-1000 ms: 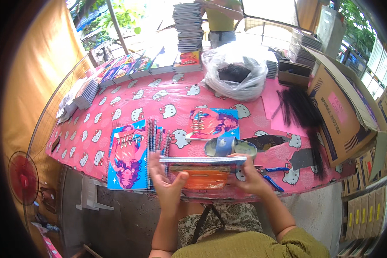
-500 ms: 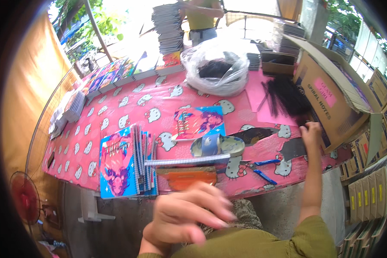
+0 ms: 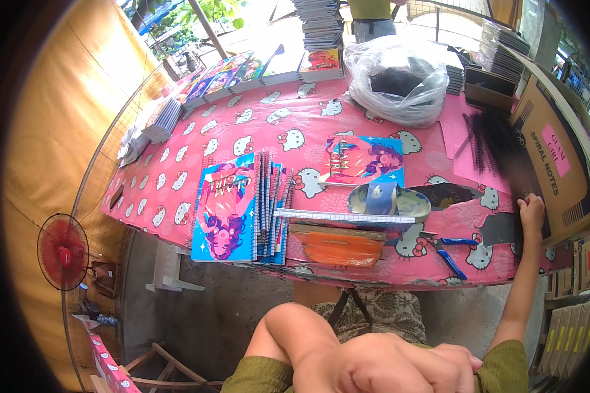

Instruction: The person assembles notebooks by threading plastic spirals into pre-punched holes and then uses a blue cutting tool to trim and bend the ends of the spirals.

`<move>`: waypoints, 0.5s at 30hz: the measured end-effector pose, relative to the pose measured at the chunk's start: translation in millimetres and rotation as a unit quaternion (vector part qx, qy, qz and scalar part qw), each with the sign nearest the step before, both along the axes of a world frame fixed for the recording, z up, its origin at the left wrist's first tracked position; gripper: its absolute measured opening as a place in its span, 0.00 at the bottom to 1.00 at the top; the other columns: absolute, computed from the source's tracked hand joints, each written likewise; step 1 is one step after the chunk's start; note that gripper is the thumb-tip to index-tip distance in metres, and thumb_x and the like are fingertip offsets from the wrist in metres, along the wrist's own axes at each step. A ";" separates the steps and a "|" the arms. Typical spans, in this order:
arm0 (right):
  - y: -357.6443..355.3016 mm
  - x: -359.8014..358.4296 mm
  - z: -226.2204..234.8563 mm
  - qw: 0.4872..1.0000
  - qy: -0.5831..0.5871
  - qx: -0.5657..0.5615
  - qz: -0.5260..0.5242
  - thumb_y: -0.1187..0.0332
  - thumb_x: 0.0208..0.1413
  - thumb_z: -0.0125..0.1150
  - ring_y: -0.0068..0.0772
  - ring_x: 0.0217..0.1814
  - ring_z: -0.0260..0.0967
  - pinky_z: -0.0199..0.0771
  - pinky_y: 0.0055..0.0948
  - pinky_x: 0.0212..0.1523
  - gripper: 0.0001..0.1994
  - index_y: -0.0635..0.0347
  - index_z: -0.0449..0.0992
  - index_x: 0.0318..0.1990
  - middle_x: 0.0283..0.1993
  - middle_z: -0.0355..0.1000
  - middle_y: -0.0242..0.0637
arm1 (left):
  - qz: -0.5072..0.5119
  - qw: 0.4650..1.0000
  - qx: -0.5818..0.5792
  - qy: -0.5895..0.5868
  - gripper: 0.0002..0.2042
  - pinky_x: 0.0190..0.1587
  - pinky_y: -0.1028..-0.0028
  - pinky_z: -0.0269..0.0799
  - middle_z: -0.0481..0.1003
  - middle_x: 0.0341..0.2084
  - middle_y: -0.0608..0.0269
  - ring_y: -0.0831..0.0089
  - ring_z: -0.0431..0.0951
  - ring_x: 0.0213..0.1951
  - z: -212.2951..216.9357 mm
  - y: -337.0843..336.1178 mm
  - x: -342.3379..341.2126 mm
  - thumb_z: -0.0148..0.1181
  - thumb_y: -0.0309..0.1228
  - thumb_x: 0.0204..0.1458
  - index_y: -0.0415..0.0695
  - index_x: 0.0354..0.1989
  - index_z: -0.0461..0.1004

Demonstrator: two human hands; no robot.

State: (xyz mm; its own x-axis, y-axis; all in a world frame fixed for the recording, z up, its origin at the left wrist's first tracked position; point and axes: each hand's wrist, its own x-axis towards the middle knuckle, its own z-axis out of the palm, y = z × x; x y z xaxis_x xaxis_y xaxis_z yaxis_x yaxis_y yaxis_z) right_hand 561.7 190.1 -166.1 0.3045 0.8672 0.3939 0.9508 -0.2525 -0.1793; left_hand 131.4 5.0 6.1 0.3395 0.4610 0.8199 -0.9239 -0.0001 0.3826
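My right hand reaches to the table's right side, its fingers closed at the near end of a pile of black spiral binding coils, beside a cardboard box. Just which coils are in the fingers is blurred. My left hand is close in front of my chest, back up, its fingers curled; nothing shows in it. On the table are a blue and pink notebook and, to its left, a stack of spiral-bound notebooks. Pliers with blue handles lie open near the front edge.
A patterned slipper, a long white strip and an orange-faced block lie mid-front. A plastic bag with black contents stands behind. The cardboard box bounds the right; a red fan stands left.
The view has swung left, so the table sits further right in the picture. My left hand has come lower and nearer, its fingers more curled. My right hand stays by the coils and box.
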 end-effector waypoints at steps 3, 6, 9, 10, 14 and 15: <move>-1.5 -3.8 11.3 1.000 0.007 -0.022 -0.003 0.69 0.44 0.70 0.55 0.41 0.69 0.67 0.46 0.43 0.12 0.68 0.73 0.28 0.34 0.70 0.52 | 0.080 0.989 0.076 0.097 0.08 0.62 0.62 0.52 0.78 0.28 0.62 0.65 0.74 0.43 2.9 10.0 -14.2 0.64 0.32 0.53 0.41 0.26 0.79; 3.6 -7.5 20.2 1.000 0.005 -0.021 -0.014 0.69 0.46 0.68 0.56 0.42 0.69 0.67 0.45 0.44 0.11 0.69 0.75 0.29 0.36 0.70 0.54 | 0.492 0.806 0.148 0.293 0.04 0.62 0.61 0.53 0.79 0.29 0.66 0.66 0.75 0.42 15.6 -9.0 -41.5 0.62 0.30 0.50 0.44 0.32 0.80; -0.1 -6.1 20.5 0.999 -0.050 0.011 -0.011 0.70 0.52 0.62 0.56 0.43 0.69 0.68 0.43 0.46 0.09 0.68 0.78 0.36 0.37 0.69 0.54 | 0.653 0.644 0.186 0.352 0.04 0.65 0.51 0.48 0.79 0.27 0.75 0.73 0.76 0.35 41.8 -31.7 -40.2 0.60 0.30 0.47 0.52 0.24 0.79; 0.1 -1.4 18.4 0.998 -0.048 0.044 -0.011 0.70 0.53 0.61 0.54 0.43 0.69 0.68 0.43 0.45 0.09 0.67 0.79 0.37 0.38 0.69 0.54 | 0.671 0.631 0.195 0.338 0.05 0.66 0.48 0.46 0.79 0.26 0.78 0.75 0.77 0.32 44.9 -37.6 -35.4 0.60 0.31 0.47 0.55 0.21 0.79; -7.2 -41.5 49.8 0.997 0.001 0.047 0.060 0.69 0.55 0.59 0.50 0.42 0.70 0.69 0.41 0.43 0.10 0.64 0.79 0.41 0.40 0.69 0.52 | 0.649 0.618 0.256 0.362 0.02 0.66 0.46 0.43 0.79 0.32 0.72 0.71 0.76 0.40 40.7 -35.8 -20.2 0.62 0.35 0.48 0.54 0.28 0.80; -16.3 -60.6 59.6 0.997 0.024 0.015 0.077 0.69 0.55 0.59 0.49 0.42 0.70 0.70 0.41 0.43 0.11 0.63 0.79 0.42 0.41 0.69 0.52 | 0.634 0.607 0.283 0.387 0.04 0.67 0.47 0.43 0.79 0.34 0.70 0.69 0.76 0.43 40.7 -29.3 -17.5 0.63 0.36 0.48 0.54 0.31 0.80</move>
